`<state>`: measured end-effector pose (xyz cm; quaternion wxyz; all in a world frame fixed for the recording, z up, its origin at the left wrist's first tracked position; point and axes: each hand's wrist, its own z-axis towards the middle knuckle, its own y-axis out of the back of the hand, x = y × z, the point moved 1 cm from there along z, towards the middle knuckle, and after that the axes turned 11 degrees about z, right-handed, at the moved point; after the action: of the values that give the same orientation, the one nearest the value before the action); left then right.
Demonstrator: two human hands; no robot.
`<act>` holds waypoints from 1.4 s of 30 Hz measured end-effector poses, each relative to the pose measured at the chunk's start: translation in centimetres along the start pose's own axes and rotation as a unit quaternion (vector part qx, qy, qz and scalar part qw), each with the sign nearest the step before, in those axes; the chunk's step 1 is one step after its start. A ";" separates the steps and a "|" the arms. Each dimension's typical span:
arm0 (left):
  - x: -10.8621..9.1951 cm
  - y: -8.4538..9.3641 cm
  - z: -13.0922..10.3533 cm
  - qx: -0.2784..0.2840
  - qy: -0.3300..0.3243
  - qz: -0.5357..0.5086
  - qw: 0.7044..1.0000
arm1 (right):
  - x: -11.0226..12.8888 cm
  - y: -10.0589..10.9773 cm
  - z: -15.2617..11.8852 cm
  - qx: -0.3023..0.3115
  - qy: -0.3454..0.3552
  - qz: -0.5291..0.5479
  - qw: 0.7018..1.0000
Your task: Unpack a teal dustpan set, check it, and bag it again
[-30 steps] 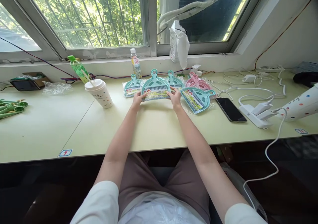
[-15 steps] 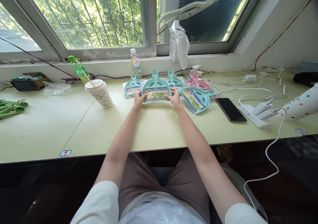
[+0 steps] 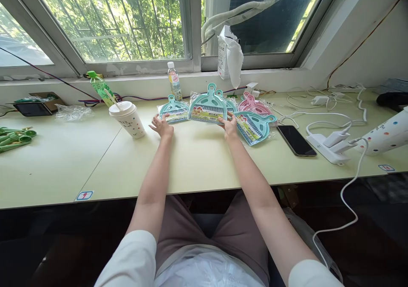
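Note:
My right hand (image 3: 229, 125) grips the lower right corner of a wrapped teal mini dustpan-and-brush set (image 3: 208, 105), its handle loop pointing up. My left hand (image 3: 162, 126) is open with fingers spread, at the lower left edge of another teal set (image 3: 174, 108); whether the fingertips touch it I cannot tell. Partly hidden behind the held set is a further teal set (image 3: 230, 105). To the right, a pink set (image 3: 253, 104) lies behind a tilted teal set (image 3: 256, 128), close to my right hand.
Left of my hands stands a white paper cup (image 3: 127, 120) with a straw. Behind are a green-capped bottle (image 3: 101, 87) and a clear bottle (image 3: 174, 81). A phone (image 3: 296, 140) and a power strip (image 3: 328, 149) with cables lie right. Green tube-like pieces (image 3: 15, 139) are far left.
My left hand has let go of the middle teal set and moved left, its fingers opening. The set has shifted right and slightly up in my right hand.

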<state>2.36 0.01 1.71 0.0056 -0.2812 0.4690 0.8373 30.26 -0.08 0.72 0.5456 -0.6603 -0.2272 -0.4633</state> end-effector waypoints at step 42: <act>2.0 -1.5 2.1 0.061 0.039 -0.024 0.997 | -0.1 -0.4 -0.7 0.102 -0.040 -0.009 0.994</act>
<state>0.14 1.98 0.45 0.0248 -0.3240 0.5120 0.7952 29.68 -0.58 0.80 0.5963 -0.6172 -0.3008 -0.4159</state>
